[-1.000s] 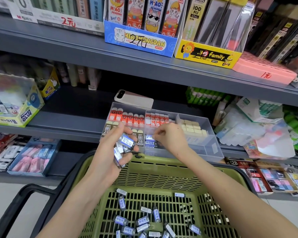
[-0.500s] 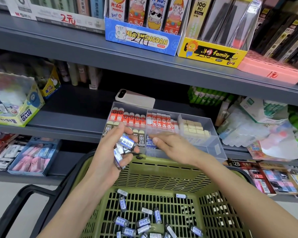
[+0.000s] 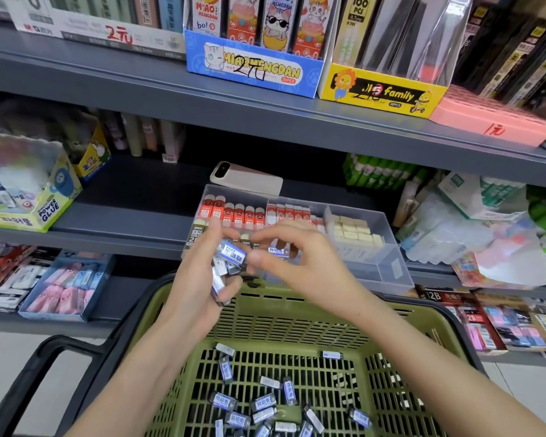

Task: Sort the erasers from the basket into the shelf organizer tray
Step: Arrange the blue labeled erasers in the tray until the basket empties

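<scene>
The blurred right hand hides part of the tray, and the bottom edge cuts off the basket

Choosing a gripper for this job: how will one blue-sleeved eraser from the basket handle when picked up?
Probably light: the left hand grips several blue-sleeved erasers at once. Blocky and flat-sided, so unlikely to roll in the basket. Glossy wrapping may be slippery.

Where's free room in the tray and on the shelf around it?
Tray: the front-right compartment, between the cream erasers and the front wall, looks bare. Shelf: a dark strip lies between the glue box and the tray's left wall. Crowded: red erasers fill the back, plastic-wrapped packs sit close on the right, phone behind. Left hand and right hand hide the front-middle.
</scene>
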### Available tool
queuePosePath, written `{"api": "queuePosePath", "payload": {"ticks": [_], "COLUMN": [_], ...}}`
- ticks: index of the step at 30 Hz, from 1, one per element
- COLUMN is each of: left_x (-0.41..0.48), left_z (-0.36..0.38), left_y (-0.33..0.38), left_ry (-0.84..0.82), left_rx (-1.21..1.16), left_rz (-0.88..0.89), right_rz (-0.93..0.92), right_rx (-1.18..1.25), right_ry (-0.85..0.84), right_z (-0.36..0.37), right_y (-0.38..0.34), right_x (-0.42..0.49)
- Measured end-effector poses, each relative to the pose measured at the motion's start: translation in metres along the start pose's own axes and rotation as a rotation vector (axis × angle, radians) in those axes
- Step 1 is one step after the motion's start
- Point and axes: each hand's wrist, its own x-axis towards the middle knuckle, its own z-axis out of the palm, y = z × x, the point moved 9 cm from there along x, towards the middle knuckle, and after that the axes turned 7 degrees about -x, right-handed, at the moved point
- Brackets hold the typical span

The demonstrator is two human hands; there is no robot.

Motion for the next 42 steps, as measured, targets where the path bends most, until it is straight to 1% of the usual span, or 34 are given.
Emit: {"api": "queuePosePath", "payload": {"ticks": [2, 3, 5, 8, 10, 12, 14, 16, 17, 21, 25, 28, 30, 34, 37, 39, 42], "left_x": [-0.001, -0.002, -0.005, -0.007, -0.008, -0.008, -0.008, -0.008, -0.008, -0.007, -0.006, -0.006, -0.006, -0.005, -0.006, -0.006, -0.006], "left_z": [0.004, 0.006, 0.007, 0.012, 0.011, 0.009, 0.008, 0.008, 0.007, 0.004, 0.003, 0.003, 0.002, 0.001, 0.001, 0.001, 0.002], "left_y": [-0.005, -0.007, -0.011, -0.011, -0.012, -0.014, -0.015, -0.014, -0.013, -0.011, -0.010, -0.009, -0.009, -0.009, -0.008, -0.007, -0.006], "left_ry": [-0.004, -0.003, -0.006, -0.055, -0.058, -0.060, -0.066, -0.069, -0.066, -0.051, -0.043, -0.041, -0.038, -0.035, -0.038, -0.041, -0.044], "left_rx": [0.009, 0.012, 0.019, 0.031, 0.024, 0.006, 0.001, 0.005, 0.009, 0.021, 0.032, 0.046, 0.044, 0.042, 0.035, 0.032, 0.030], "left_rz": [-0.010, -0.018, -0.027, -0.018, -0.043, -0.070, -0.077, -0.074, -0.069, -0.056, -0.049, -0.038, -0.038, -0.041, -0.041, -0.041, -0.041], "right_rz": [-0.099, -0.121, -0.105, 0.042, 0.171, 0.280, 0.346, 0.377, 0.373, 0.344, 0.291, 0.263, 0.275, 0.296, 0.246, 0.205, 0.272], "right_rx": [-0.143, -0.202, -0.196, 0.052, 0.183, 0.175, 0.183, 0.244, 0.233, 0.040, -0.267, -0.408, -0.436, -0.495, -0.587, -0.642, -0.534], "right_ry": [0.034, 0.056, 0.054, -0.083, -0.125, -0.180, -0.266, -0.309, -0.304, -0.261, -0.278, -0.270, -0.263, -0.331, -0.373, -0.442, -0.574], "right_z": [0.006, 0.007, 0.007, -0.001, -0.017, -0.028, -0.030, -0.031, -0.032, -0.029, -0.021, -0.020, -0.018, -0.009, -0.001, 0.008, 0.016], "right_y": [-0.022, -0.028, -0.028, -0.006, 0.018, 0.040, 0.056, 0.063, 0.065, 0.072, 0.079, 0.082, 0.086, 0.090, 0.088, 0.086, 0.092], "right_x": [-0.002, -0.003, -0.003, -0.003, 0.000, 0.002, 0.003, 0.005, 0.007, 0.015, 0.021, 0.024, 0.024, 0.017, 0.016, 0.014, 0.007]}}
